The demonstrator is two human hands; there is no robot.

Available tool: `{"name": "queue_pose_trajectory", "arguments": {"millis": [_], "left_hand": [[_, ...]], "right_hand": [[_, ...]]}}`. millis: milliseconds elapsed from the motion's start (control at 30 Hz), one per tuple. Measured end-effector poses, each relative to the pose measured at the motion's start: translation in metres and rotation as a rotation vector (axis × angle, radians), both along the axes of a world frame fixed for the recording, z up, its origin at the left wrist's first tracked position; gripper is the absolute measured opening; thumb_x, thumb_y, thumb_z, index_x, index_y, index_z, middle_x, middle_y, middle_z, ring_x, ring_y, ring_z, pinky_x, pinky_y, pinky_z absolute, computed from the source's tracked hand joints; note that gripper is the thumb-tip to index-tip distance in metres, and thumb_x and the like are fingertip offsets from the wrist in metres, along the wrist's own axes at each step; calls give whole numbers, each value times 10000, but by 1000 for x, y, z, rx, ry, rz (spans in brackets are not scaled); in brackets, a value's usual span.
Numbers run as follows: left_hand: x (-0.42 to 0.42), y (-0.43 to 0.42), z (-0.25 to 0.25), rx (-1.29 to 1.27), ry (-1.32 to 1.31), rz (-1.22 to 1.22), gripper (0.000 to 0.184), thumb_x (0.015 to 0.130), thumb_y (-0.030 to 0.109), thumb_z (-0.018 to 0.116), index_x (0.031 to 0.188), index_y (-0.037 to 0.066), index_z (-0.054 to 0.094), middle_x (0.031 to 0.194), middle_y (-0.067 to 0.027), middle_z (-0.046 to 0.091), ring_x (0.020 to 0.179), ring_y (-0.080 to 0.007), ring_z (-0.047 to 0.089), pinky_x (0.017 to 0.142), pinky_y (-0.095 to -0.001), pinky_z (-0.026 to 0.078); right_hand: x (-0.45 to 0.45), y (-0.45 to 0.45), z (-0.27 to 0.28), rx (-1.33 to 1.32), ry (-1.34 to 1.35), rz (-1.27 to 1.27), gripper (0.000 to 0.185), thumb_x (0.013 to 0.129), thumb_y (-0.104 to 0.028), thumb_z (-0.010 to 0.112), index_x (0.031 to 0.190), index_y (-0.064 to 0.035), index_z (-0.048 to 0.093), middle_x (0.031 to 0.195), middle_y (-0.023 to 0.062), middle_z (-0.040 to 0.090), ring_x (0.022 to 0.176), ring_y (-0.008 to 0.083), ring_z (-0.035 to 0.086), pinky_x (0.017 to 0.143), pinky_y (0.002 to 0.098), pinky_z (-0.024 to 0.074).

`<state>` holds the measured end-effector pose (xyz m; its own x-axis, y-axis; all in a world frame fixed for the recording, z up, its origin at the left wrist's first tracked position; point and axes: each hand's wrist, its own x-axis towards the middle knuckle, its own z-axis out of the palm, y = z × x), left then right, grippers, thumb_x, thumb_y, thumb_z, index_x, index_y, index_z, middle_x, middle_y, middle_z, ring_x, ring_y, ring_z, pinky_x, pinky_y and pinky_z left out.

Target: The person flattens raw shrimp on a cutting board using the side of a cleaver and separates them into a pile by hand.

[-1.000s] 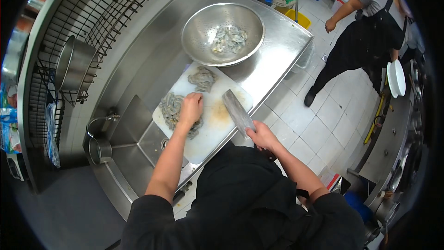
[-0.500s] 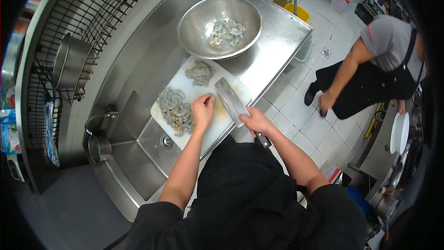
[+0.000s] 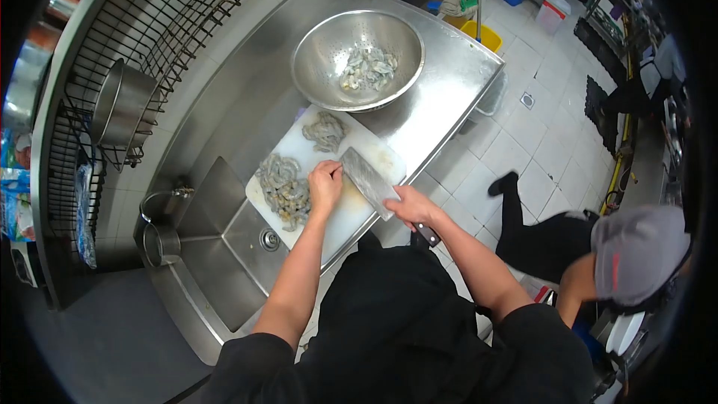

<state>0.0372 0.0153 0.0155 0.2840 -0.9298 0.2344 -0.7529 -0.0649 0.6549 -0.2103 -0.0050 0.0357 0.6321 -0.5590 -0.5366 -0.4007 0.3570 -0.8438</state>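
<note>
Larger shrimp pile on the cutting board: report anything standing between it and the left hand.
Nothing visible stands between the larger shrimp pile and the left hand; the right hand holds the cleaver on the left hand's other side.

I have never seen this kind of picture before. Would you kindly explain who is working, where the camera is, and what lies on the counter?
No machine is here: these are a person's two bare hands, filmed by one camera worn on the head. On the steel counter, partly over the sink, a white board bears two piles of what looks like shrimp. Beyond it stands a metal bowl with small holes, holding more. The right hand has a wide-bladed knife in its grip. The left hand is near the knife's far end; whether it holds anything, I cannot tell. Another person is at the right.
</note>
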Motion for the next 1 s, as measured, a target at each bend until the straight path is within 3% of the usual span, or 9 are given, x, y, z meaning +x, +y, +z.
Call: {"name": "queue_pose_trajectory", "arguments": {"millis": [233, 300, 400, 500, 600, 800, 900, 967, 1000], "left_hand": [[-3, 8, -16, 155, 115, 167, 176, 831, 78, 724, 980, -8, 762, 901, -166, 747, 791, -251, 720, 764, -332, 554], [-1, 8, -17, 217, 173, 218, 188, 830, 86, 733, 989, -10, 763, 874, -161, 753, 760, -223, 720, 743, -323, 554], [-6, 8, -16, 200, 159, 263, 205, 823, 88, 737, 998, -16, 761, 830, -154, 756, 720, -193, 712, 718, -319, 554], [-8, 9, -13, 200, 178, 295, 202, 823, 82, 732, 997, -14, 762, 834, -153, 755, 725, -192, 711, 721, -320, 554], [-11, 5, -5, 215, 183, 307, 212, 813, 141, 748, 960, -10, 766, 836, -172, 750, 739, -236, 724, 730, -341, 559], [-17, -19, 4, 303, -158, 317, 303, 793, 267, 766, 896, -16, 737, 827, -208, 730, 801, -330, 729, 751, -391, 561], [0, -38, 6, 334, 88, 347, 280, 827, 246, 735, 933, -14, 730, 943, -253, 721, 902, -397, 709, 831, -435, 562], [20, -44, 7, 34, 442, 349, 235, 824, 199, 710, 933, -8, 734, 975, -249, 719, 906, -421, 702, 843, -453, 560], [31, -46, 16, 34, 441, 348, 235, 824, 199, 710, 933, -8, 734, 975, -249, 719, 906, -421, 702, 843, -453, 560]], "right_hand": [[15, 25, -4, -74, 43, -82, 328, 948, -222, 560, 1076, 81, 569, 590, 111, 565, 389, 202, 527, 375, 380, 433], [23, 38, -17, -318, 115, -116, 319, 951, -224, 552, 1039, 82, 564, 610, 152, 586, 400, 238, 553, 386, 406, 448], [11, 54, -3, -215, 118, -80, 314, 956, -228, 546, 1019, 79, 561, 621, 185, 596, 410, 261, 572, 396, 422, 457], [-6, 62, 9, -110, 115, -25, 307, 970, -227, 537, 1036, 72, 566, 604, 141, 582, 399, 219, 550, 389, 391, 447], [-23, 61, 16, -34, 82, 19, 305, 980, -231, 536, 1066, 60, 569, 597, 112, 573, 394, 191, 534, 380, 366, 433], [-38, 50, 23, -39, 148, -8, 321, 987, -247, 543, 1112, 47, 570, 599, 105, 578, 397, 181, 529, 378, 356, 425], [-40, 44, 19, -77, 188, -34, 330, 987, -254, 546, 1109, 53, 563, 602, 117, 587, 402, 186, 536, 381, 358, 429], [-39, 41, 18, -82, 201, -52, 337, 987, -259, 548, 1104, 57, 558, 603, 124, 592, 405, 190, 541, 382, 359, 432], [-38, 40, 18, -87, 209, -59, 341, 987, -262, 548, 1096, 61, 553, 605, 133, 596, 406, 196, 549, 385, 362, 438]]}}
